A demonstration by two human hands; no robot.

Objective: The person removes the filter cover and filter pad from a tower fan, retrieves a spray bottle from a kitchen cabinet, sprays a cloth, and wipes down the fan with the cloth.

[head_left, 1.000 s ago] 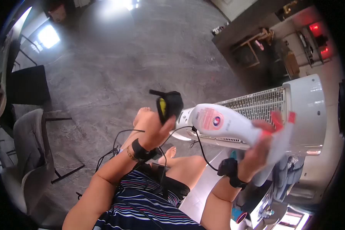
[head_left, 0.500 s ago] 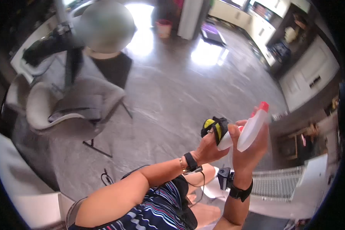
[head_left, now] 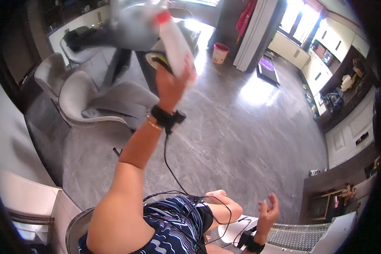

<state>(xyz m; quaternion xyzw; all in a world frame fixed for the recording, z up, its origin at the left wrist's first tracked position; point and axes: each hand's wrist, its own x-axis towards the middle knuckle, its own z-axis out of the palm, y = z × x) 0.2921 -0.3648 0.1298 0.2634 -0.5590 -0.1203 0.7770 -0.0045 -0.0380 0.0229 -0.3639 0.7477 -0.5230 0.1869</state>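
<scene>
My left hand [head_left: 170, 89] is raised out in front, wrapped around a white spray bottle [head_left: 178, 44] with a red part near its top. The bottle is smeared by motion, and its upper end overlaps a blurred patch. A black and yellow item [head_left: 162, 62] shows beside the same hand; its kind is unclear. My right hand [head_left: 267, 216] hangs low at the right, fingers loosely bent and apart, with nothing in it. Both wrists wear black straps with small devices, and a cable runs down from the left one.
Grey padded chairs [head_left: 95, 120] and a dark table [head_left: 91, 40] stand at the left. A pink bin [head_left: 220, 53] is by the pillar [head_left: 256, 38]. Cables [head_left: 190, 195] lie across my lap. A white ribbed rack [head_left: 298, 236] is at lower right.
My left hand has swung up and left with the bottle and the black and yellow item. My right hand has come off the bottle and dropped lower. The view has shifted.
</scene>
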